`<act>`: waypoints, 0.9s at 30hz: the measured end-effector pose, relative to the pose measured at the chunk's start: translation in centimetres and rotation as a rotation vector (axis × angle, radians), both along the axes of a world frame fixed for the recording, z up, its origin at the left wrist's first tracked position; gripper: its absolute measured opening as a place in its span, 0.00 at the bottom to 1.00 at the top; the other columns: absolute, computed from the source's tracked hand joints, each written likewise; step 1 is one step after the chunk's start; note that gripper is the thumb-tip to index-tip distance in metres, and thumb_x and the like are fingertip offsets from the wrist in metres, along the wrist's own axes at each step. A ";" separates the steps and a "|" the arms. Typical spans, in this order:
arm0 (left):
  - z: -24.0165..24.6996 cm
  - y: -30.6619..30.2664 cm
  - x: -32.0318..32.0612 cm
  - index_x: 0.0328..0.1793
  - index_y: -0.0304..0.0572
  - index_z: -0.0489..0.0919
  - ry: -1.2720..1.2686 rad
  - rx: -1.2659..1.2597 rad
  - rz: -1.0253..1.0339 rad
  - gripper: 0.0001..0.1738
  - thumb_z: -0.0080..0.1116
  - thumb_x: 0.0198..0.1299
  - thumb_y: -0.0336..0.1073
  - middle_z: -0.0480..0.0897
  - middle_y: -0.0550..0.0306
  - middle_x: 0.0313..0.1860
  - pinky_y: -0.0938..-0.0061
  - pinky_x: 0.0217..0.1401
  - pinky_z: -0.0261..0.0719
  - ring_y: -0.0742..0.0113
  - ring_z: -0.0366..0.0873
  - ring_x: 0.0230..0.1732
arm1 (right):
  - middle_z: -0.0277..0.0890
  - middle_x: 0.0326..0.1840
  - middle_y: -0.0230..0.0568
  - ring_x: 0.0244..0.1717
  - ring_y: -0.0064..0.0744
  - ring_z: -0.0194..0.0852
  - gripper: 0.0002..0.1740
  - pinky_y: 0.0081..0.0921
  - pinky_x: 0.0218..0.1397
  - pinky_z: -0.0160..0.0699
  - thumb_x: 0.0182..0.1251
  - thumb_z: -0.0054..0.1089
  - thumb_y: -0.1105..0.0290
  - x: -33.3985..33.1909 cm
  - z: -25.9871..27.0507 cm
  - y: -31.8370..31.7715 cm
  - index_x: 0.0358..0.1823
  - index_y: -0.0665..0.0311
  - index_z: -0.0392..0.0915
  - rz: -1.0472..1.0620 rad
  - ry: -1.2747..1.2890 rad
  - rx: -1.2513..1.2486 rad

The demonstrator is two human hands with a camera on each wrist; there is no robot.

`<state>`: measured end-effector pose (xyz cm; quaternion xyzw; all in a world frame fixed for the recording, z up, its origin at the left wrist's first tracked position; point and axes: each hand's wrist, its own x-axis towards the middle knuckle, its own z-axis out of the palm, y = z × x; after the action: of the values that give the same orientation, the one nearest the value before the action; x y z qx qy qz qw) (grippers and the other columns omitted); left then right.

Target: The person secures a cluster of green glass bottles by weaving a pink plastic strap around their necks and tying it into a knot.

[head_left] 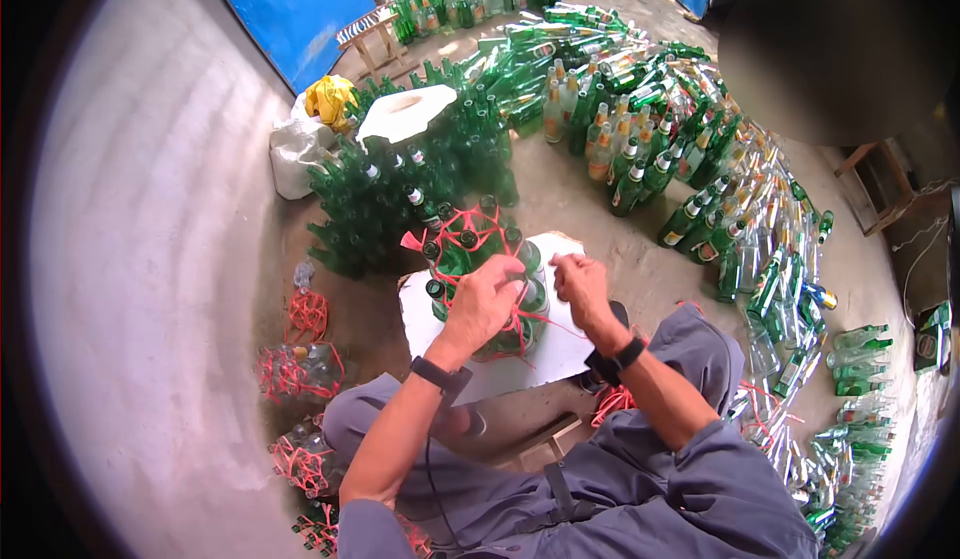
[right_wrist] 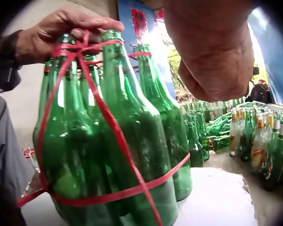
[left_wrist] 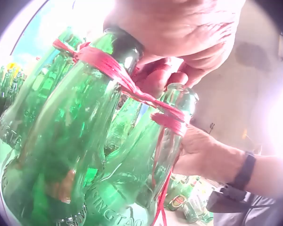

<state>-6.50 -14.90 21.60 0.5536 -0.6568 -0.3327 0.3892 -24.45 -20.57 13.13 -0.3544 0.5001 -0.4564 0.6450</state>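
Observation:
A bundle of green glass bottles (head_left: 462, 259) stands upright on a white board (head_left: 425, 334). Red plastic twine (right_wrist: 114, 129) loops round the necks, with strands crossing down the sides to a band round the bodies. My left hand (head_left: 485, 304) is over the bottle tops; its thumb and fingers pinch the twine by the knot, where a short strand rises between them in the right wrist view. To the right of the bundle, my right hand (head_left: 583, 289) is raised, fingers curled in, nothing visible in them. Raised lettering shows on a bottle (left_wrist: 118, 207) in the left wrist view.
Many loose bottles (head_left: 770, 209) lie in a long heap curving round the right side. Standing green bottles (head_left: 360, 204) crowd the front left, a white slab (head_left: 408, 114) on top. Twine-tied bundles (head_left: 300, 369) sit along the left wall. Red twine (head_left: 612, 404) lies by the right knee.

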 end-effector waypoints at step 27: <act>3.1 12.3 -8.0 0.69 0.37 0.74 -0.132 0.126 0.058 0.30 0.67 0.60 0.34 0.87 0.47 0.42 0.56 0.49 0.82 0.47 0.86 0.43 | 0.72 0.22 0.25 0.16 0.19 0.62 0.09 0.21 0.18 0.58 0.72 0.63 0.66 -0.2 4.7 4.3 0.33 0.61 0.80 0.377 -0.319 0.519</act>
<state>-14.49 -2.55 24.69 0.6163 -0.6426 -0.3247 0.3190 -24.63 -16.31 17.79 -0.1892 0.4181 -0.2367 0.8564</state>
